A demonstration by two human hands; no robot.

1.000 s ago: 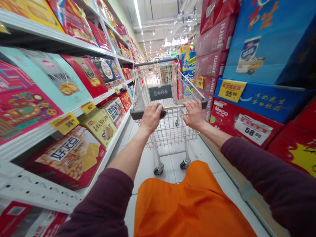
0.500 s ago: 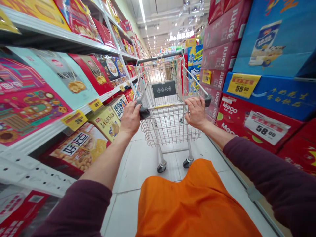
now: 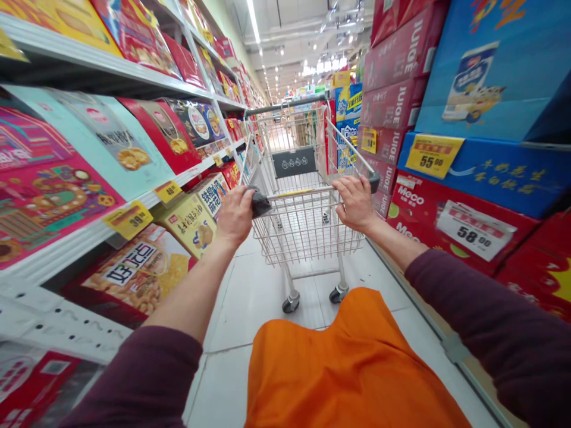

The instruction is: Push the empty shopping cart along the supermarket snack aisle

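Shopping cart dead ahead, pretty snug between snack shelves and stacked cartons. Clamped onto the handle with left hand and right hand, left further out than a second ago.

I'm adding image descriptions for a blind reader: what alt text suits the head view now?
A person's left hand and right hand grip the handle of a wire shopping cart. Shelves of packaged goods line the left; stacked cartons stand on the right.
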